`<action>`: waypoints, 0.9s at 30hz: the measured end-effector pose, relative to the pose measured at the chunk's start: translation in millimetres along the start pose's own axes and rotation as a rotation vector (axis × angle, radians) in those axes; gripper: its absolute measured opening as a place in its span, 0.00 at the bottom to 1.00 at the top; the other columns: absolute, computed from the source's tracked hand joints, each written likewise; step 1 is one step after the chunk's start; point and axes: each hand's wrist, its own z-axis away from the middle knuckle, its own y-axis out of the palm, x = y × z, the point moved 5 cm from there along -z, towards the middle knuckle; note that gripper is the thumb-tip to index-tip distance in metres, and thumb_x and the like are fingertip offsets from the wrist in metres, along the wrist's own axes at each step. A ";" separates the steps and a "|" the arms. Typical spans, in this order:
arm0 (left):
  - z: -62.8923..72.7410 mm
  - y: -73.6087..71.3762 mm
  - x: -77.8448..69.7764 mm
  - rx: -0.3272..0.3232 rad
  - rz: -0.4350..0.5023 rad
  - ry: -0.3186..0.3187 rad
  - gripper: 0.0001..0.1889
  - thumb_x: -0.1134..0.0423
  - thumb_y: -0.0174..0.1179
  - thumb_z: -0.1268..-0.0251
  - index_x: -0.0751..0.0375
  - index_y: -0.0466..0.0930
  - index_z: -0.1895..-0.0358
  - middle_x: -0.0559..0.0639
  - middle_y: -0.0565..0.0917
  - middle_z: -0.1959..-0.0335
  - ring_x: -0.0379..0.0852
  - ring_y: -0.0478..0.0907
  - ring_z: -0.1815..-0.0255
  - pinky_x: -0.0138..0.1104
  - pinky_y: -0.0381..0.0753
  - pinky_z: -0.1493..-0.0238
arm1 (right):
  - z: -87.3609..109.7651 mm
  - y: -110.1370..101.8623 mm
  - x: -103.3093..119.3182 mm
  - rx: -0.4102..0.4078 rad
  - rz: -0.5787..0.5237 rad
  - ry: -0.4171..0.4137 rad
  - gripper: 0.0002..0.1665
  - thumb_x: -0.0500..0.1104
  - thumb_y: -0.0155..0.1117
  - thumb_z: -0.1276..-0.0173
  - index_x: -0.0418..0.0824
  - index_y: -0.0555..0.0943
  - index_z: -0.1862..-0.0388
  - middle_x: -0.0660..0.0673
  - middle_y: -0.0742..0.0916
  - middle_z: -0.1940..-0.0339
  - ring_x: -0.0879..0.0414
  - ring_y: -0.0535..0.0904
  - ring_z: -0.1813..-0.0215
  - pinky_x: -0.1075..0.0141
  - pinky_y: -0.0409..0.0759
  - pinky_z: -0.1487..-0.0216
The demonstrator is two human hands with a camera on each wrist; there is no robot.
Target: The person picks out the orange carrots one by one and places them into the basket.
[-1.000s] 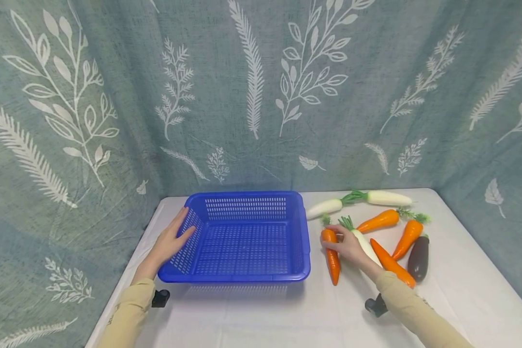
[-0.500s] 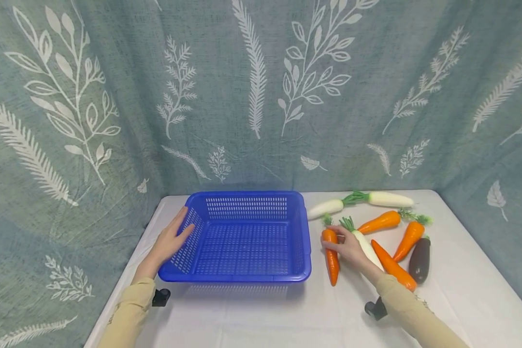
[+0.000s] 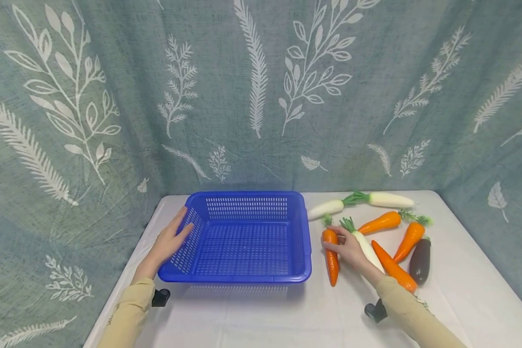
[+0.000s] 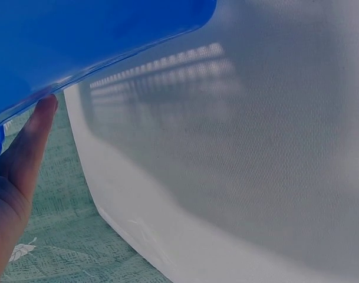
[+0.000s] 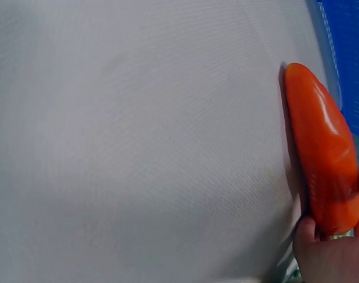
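Observation:
A blue plastic basket (image 3: 239, 278) with slotted walls stands on the table's left half. My left hand (image 3: 166, 243) rests on its left rim, fingers straight and thumb apart from them; the left wrist view shows a straight digit (image 4: 33, 144) touching the rim's edge. Just right of the basket lies an orange carrot (image 3: 332, 265), its tip towards me. My right hand (image 3: 347, 247) holds it near the leafy top, thumb on one side and fingers on the other. In the right wrist view the carrot (image 5: 323, 141) lies along the white cloth.
A white radish (image 3: 367, 249) lies under and beside the right forearm. Further right are more carrots (image 3: 391, 266) and a dark eggplant (image 3: 420, 261). Two radishes (image 3: 389, 199) lie along the back. A patterned curtain (image 3: 261, 96) hangs behind the white table (image 3: 243, 319).
The head view has shifted very slightly. Both hands, the basket and the carrot keep their places.

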 end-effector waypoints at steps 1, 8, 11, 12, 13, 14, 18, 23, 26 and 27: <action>0.0 -0.2 -0.1 0.000 0.000 -0.002 0.34 0.51 0.42 0.25 0.68 0.45 0.26 0.66 0.48 0.24 0.67 0.46 0.25 0.57 0.48 0.26 | -0.3 -0.4 -0.1 -0.002 -0.003 0.002 0.34 0.43 0.64 0.36 0.43 0.66 0.31 0.33 0.70 0.33 0.35 0.68 0.33 0.48 0.77 0.40; -0.5 -0.5 -1.3 -0.001 0.002 0.001 0.34 0.51 0.42 0.25 0.68 0.45 0.26 0.66 0.48 0.24 0.67 0.46 0.25 0.56 0.48 0.26 | 0.8 -0.8 0.1 -0.003 -0.005 -0.004 0.34 0.43 0.63 0.36 0.42 0.66 0.31 0.33 0.70 0.33 0.34 0.68 0.33 0.48 0.78 0.41; -0.7 -0.4 -1.4 0.001 0.004 0.003 0.34 0.51 0.41 0.25 0.68 0.45 0.26 0.66 0.48 0.24 0.66 0.46 0.25 0.56 0.47 0.26 | 0.9 -0.6 0.0 -0.006 -0.009 -0.003 0.34 0.44 0.63 0.35 0.42 0.66 0.31 0.32 0.70 0.33 0.34 0.68 0.34 0.48 0.77 0.40; -0.7 -0.3 -1.3 0.003 0.004 0.003 0.34 0.51 0.41 0.25 0.68 0.45 0.26 0.66 0.48 0.24 0.66 0.46 0.25 0.56 0.47 0.26 | 0.9 -0.5 -0.1 -0.007 -0.008 -0.004 0.34 0.44 0.63 0.35 0.42 0.66 0.31 0.32 0.70 0.33 0.34 0.68 0.34 0.48 0.77 0.40; -0.6 -0.4 -1.6 0.004 0.004 0.002 0.34 0.51 0.41 0.25 0.68 0.45 0.25 0.66 0.48 0.24 0.66 0.46 0.25 0.56 0.47 0.26 | 0.9 -0.6 0.0 -0.009 -0.008 -0.003 0.34 0.44 0.63 0.35 0.42 0.66 0.31 0.32 0.70 0.33 0.34 0.68 0.34 0.48 0.77 0.40; -0.4 -0.5 -2.0 0.005 0.004 0.001 0.34 0.51 0.41 0.25 0.68 0.45 0.25 0.66 0.48 0.24 0.66 0.46 0.25 0.56 0.47 0.26 | 1.1 -0.6 0.2 -0.009 -0.009 -0.004 0.34 0.44 0.63 0.35 0.42 0.66 0.31 0.32 0.70 0.33 0.34 0.68 0.34 0.48 0.77 0.40; 0.0 -1.6 -3.8 0.010 0.001 -0.003 0.34 0.51 0.41 0.25 0.68 0.45 0.25 0.66 0.48 0.24 0.67 0.46 0.25 0.56 0.47 0.26 | 1.9 -1.5 2.5 -0.013 -0.008 0.000 0.34 0.44 0.63 0.35 0.42 0.66 0.31 0.32 0.70 0.33 0.34 0.68 0.34 0.48 0.77 0.40; 0.6 -2.5 -5.2 0.016 -0.002 -0.011 0.34 0.51 0.41 0.25 0.68 0.45 0.26 0.67 0.48 0.24 0.67 0.46 0.25 0.57 0.47 0.26 | 2.6 -2.7 3.8 -0.019 -0.017 0.014 0.34 0.44 0.63 0.35 0.42 0.66 0.31 0.33 0.71 0.33 0.35 0.69 0.34 0.48 0.77 0.40; 0.2 -2.9 -4.9 0.015 -0.006 -0.013 0.34 0.51 0.41 0.25 0.68 0.45 0.25 0.66 0.48 0.24 0.67 0.46 0.25 0.56 0.48 0.26 | 2.7 -3.1 4.0 -0.022 -0.031 0.020 0.34 0.44 0.63 0.35 0.42 0.67 0.32 0.33 0.71 0.34 0.35 0.70 0.35 0.49 0.77 0.40; 0.2 -3.0 -4.9 0.018 -0.009 -0.015 0.34 0.51 0.41 0.25 0.67 0.45 0.25 0.66 0.48 0.24 0.66 0.46 0.25 0.56 0.48 0.26 | 2.8 -3.2 4.0 -0.024 -0.039 0.023 0.34 0.43 0.64 0.36 0.42 0.67 0.32 0.33 0.71 0.34 0.36 0.70 0.35 0.49 0.77 0.40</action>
